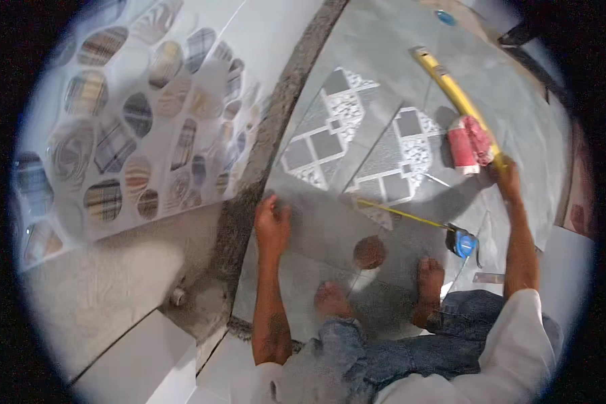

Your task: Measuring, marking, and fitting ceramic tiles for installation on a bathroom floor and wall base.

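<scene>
My right hand (507, 180) is closed around the near end of a long yellow spirit level (454, 93), which lies slantwise on the grey tiled floor. Beside the level, just beyond that hand, are a red cylindrical thing (462, 149) and a crumpled pinkish-red cloth (480, 138). My left hand (273, 225) is low over the left side of the grey tiles, its fingers bent and the thumb apart; nothing shows in it. Between my hands, a blue tape measure (462, 242) lies with its yellow blade (404, 214) drawn out to the left, toward the patterned tiles (390, 158).
A rough cement strip (269, 128) borders the floor at left, beside a pebble-patterned wall (141, 121). A round brown thing (369, 252) lies ahead of my bare feet (333, 299). At the far edge is a small blue round object (444, 17). A pipe stub (178, 296) sticks up at lower left.
</scene>
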Tool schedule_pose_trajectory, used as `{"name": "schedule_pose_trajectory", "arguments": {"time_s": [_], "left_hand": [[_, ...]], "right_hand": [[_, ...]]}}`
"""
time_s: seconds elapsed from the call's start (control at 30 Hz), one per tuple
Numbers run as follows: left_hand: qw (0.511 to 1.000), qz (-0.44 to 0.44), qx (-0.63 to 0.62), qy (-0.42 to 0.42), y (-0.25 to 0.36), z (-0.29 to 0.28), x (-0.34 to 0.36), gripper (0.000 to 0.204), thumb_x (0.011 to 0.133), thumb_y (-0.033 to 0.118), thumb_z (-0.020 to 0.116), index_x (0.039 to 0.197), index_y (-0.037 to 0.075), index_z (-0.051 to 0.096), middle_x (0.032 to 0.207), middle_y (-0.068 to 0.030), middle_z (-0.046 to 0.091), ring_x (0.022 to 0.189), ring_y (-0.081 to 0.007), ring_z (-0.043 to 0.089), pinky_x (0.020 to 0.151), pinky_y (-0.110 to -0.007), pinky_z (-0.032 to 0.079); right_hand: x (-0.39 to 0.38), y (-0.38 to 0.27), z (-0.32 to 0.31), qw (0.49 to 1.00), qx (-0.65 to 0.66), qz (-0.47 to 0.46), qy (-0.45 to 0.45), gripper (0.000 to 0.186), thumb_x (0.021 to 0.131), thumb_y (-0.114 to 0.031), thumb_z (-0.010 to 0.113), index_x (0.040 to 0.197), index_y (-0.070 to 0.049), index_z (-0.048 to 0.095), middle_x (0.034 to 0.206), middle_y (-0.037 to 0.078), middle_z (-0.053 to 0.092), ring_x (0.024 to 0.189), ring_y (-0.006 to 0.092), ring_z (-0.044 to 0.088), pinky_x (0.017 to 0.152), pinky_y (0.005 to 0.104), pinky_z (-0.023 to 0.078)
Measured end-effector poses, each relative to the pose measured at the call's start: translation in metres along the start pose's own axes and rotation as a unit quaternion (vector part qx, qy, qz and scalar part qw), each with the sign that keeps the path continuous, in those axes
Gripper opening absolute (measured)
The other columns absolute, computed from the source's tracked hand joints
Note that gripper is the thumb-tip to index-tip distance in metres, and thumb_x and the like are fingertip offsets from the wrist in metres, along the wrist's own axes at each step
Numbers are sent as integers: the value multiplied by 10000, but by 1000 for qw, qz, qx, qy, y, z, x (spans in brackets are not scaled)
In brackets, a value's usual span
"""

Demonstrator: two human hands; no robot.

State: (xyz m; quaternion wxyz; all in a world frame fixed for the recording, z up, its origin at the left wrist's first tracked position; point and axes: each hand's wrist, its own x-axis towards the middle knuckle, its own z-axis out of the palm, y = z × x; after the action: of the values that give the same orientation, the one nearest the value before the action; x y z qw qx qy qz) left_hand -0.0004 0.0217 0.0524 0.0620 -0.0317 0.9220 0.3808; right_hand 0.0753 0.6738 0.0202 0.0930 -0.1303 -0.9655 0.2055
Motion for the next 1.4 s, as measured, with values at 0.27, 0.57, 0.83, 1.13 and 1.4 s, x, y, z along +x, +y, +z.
{"name": "schedule_pose_trajectory", "arguments": {"time_s": [0.27,0.57,0.83,1.13,1.4], "left_hand": [[969,207,58,120,129,-71,5,535,800,208,706,1263,26,508,1279,-204,471,1110,-330,510,869,-384,460],[933,232,273,-30,143,-87,-20,965,640,496,760,1383,30,356,1402,-172,377,1233,-324,400,977,-467,336],[972,106,141,-153,45,-55,-63,836,679,453,744,1311,0,438,1129,-170,582,1021,-328,539,878,-474,383],[978,86,140,-131,24,-26,-36,809,642,372,786,1278,-5,456,1021,-179,615,883,-348,598,787,-464,450],[991,-100,-59,-65,28,-52,5,692,620,188,802,1222,23,504,1034,-101,615,943,-236,595,842,-367,471]], "right_hand": [[102,-55,-148,995,-85,-18,41,494,825,-129,680,1268,-48,479,1236,130,547,1136,236,525,957,350,426],[117,-308,-70,915,-8,-346,-206,514,729,-36,665,1222,-33,519,1267,125,517,1224,282,463,1015,378,401],[97,-382,54,861,23,-413,-295,527,737,59,613,1238,-75,519,1321,103,470,1307,286,365,1106,409,295],[118,-364,118,901,93,-383,-184,415,829,-40,548,1240,-86,525,1275,115,508,1267,291,413,1062,444,298],[116,-391,182,882,228,-375,-169,483,745,-15,647,1212,-104,564,1327,125,474,1280,295,404,1018,441,354]]}}
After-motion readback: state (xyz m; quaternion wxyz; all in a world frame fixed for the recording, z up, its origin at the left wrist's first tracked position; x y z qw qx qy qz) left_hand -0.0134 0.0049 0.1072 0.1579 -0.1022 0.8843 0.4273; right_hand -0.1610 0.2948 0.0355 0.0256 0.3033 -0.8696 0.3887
